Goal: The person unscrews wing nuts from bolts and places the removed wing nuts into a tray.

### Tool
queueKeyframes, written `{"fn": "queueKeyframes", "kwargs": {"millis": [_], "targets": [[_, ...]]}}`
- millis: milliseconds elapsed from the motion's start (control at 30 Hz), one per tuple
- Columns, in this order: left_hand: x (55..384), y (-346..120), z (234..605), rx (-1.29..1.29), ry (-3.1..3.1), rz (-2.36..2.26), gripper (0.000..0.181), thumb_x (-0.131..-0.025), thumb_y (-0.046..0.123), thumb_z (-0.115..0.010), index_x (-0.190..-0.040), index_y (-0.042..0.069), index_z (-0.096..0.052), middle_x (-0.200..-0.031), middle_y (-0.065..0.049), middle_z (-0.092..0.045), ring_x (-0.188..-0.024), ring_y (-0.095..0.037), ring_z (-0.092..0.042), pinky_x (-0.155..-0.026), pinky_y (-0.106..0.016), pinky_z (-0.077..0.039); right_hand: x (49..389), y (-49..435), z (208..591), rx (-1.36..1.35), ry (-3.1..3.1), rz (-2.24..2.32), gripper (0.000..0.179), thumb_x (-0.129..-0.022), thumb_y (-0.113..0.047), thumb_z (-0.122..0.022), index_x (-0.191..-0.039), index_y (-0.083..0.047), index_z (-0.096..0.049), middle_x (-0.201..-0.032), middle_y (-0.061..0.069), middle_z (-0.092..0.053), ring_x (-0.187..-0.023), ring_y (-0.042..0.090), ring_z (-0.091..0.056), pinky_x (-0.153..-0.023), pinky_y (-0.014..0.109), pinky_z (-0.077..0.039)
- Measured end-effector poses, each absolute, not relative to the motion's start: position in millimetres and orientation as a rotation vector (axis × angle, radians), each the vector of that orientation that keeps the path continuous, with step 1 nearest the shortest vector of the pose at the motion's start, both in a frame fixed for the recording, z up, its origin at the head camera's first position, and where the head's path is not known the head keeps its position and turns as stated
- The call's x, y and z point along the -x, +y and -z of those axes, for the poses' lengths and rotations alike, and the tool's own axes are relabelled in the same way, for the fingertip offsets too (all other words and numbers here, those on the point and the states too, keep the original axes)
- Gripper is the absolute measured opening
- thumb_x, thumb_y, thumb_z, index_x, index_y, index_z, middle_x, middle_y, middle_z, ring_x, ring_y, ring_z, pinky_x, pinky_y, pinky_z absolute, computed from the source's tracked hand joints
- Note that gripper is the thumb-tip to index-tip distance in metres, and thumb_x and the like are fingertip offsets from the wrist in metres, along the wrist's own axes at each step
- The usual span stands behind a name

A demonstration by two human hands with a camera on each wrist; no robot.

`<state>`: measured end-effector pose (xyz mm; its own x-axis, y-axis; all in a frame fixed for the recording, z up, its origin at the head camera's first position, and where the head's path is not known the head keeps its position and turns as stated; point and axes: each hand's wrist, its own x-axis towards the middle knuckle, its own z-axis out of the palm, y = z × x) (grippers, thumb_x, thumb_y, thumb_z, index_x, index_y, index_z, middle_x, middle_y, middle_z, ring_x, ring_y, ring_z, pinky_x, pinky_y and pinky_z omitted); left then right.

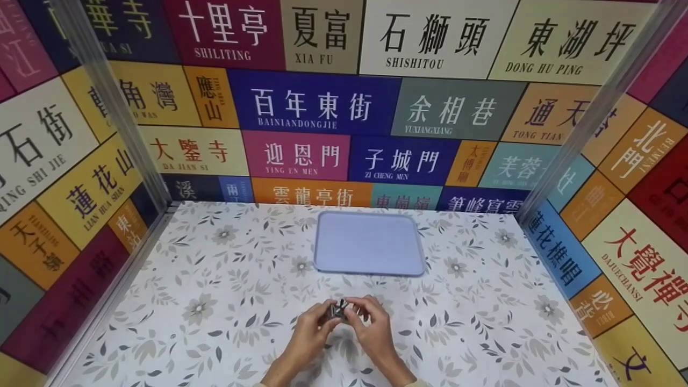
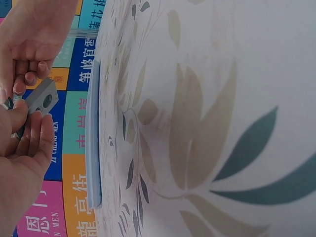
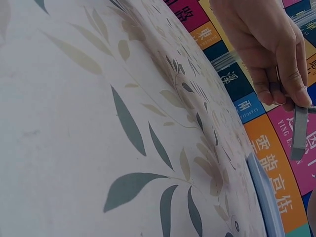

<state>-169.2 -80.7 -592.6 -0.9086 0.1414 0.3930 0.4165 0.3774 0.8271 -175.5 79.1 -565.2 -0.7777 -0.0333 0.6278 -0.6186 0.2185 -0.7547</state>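
Note:
Above the near middle of the table, my left hand (image 1: 310,329) grips a small grey metal block (image 2: 42,97) with a round hole through one end. Its thumb and fingers hold the block from the side, as the right wrist view also shows. My right hand (image 1: 374,327) meets it from the other side, fingers curled in. Between the right thumb and fingertips is a small dark part (image 2: 8,102), right at the block; I cannot tell what kind it is. A short thin rod (image 3: 312,109) juts from the block's side.
A shallow pale blue tray (image 1: 368,244) lies beyond the hands, with nothing on it. White cloth with a leaf and flower print covers the table (image 1: 252,301). Colourful panels with place names (image 1: 317,102) wall in the back and both sides.

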Motion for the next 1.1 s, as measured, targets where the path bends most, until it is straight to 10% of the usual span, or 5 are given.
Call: {"fn": "queueKeyframes", "kwargs": {"millis": [1100], "targets": [[169.3,-80.8,594.2,0.456,-2.438,1.596,0.039,-0.094,0.015,-0.068,-0.125,-0.008,-0.063,-0.092,-0.009,-0.067,-0.076,0.000,-0.058,-0.070,-0.020,-0.058,173.8,78.9,571.7,-0.443,-2.005,-1.625,0.015,-0.083,0.014,-0.070,-0.090,0.001,-0.073,-0.075,0.011,-0.064,-0.067,0.013,-0.053,-0.057,0.023,-0.049]]}}
